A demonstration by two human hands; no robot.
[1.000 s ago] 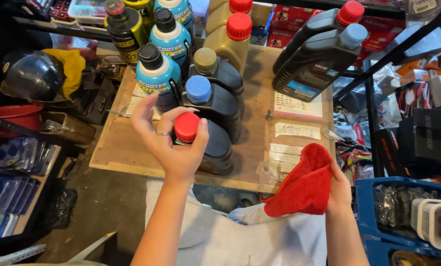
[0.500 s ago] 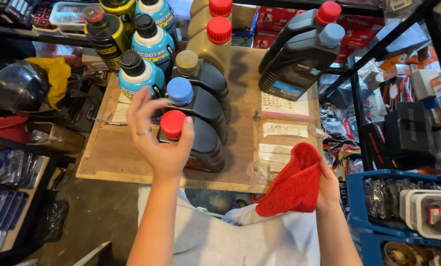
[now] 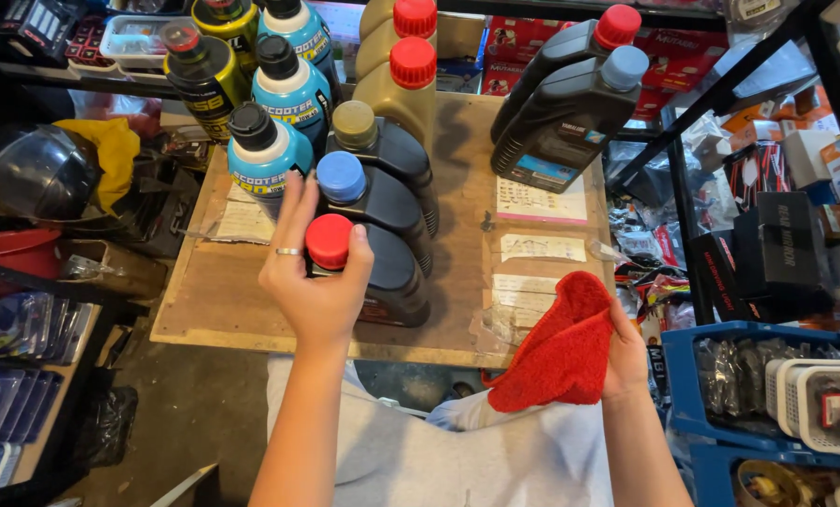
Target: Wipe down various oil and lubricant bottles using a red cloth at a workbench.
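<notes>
Red-capped and dark, the oil bottle stands near the bench's front edge, first in a row of like bottles running toward the back. Your left hand wraps its neck, fingers curled just under the cap. Your right hand hangs off the front right corner, closed around a bunched red cloth.

The left hand hides the near side of the red-capped dark bottle. The red cloth covers the right hand's fingers. At twelve o'clock, the yellow bottle is cut off.
</notes>
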